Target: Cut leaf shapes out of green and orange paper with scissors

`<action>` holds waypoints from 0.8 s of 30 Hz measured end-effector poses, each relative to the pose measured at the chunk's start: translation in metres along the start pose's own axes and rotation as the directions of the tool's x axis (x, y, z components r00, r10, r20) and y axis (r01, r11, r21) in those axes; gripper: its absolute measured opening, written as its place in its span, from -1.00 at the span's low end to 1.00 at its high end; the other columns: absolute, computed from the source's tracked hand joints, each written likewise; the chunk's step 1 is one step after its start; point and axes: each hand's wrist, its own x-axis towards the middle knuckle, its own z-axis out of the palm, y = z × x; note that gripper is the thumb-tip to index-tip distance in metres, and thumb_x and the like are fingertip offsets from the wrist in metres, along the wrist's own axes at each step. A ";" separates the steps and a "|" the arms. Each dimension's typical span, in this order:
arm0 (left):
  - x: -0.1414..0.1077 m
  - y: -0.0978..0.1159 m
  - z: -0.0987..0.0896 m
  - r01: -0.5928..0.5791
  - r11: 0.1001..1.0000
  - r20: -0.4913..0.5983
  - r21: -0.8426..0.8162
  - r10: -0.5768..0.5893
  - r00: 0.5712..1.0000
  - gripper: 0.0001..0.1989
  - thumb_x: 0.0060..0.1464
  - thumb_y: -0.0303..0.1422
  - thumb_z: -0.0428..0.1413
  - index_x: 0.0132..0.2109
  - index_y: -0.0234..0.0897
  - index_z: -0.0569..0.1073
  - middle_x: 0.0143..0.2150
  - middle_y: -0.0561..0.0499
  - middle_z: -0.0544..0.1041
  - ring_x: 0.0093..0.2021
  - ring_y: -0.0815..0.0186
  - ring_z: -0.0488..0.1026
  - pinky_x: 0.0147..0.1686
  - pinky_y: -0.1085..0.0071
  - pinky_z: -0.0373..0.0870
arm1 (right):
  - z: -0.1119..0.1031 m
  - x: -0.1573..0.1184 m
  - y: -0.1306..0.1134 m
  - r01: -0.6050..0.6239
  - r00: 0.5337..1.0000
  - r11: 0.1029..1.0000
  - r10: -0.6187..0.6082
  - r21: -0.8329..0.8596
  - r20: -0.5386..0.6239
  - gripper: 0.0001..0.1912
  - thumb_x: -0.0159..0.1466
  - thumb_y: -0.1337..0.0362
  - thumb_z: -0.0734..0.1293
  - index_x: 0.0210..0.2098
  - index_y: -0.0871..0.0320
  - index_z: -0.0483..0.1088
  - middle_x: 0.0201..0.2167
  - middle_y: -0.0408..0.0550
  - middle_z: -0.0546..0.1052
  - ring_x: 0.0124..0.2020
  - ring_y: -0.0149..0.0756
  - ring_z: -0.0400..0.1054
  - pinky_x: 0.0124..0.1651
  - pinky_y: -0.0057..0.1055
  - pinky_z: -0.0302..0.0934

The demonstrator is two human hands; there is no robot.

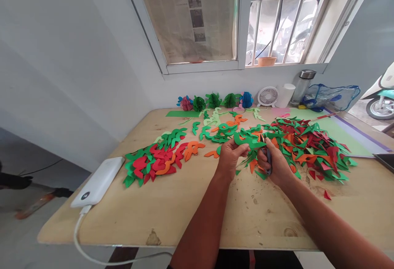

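Near the middle of the table, my left hand (233,155) pinches a piece of green paper (250,141) between thumb and fingers. My right hand (275,160) is closed round dark-handled scissors (269,163), whose blades meet the right end of that paper. Just right of the scissors spreads a heap of green, red and orange paper scraps (310,143). Left of my hands lie curved cut shapes: a pile of red ones (158,158), green ones (223,132) and a few orange ones (193,149).
A white power bank (100,180) with a cable lies at the table's left edge. Along the wall stand folded paper balls (213,100), a small fan (267,96), a glass bottle (303,88) and a clear blue-edged bag (332,96). A dark device (384,160) sits at right.
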 end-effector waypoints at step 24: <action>0.006 -0.008 -0.015 0.105 0.994 0.085 0.037 -0.107 0.991 -0.80 -0.21 -0.30 0.29 -0.46 -0.34 0.48 -0.55 0.05 0.45 -0.53 0.46 0.31 -0.41 0.46 0.26 | 0.003 0.000 0.003 -0.017 0.999 0.989 0.022 0.149 -0.032 -0.59 0.03 0.03 0.49 -0.46 0.12 0.23 -0.76 -0.41 0.08 -0.78 -0.59 -0.15 -0.74 -0.56 -0.27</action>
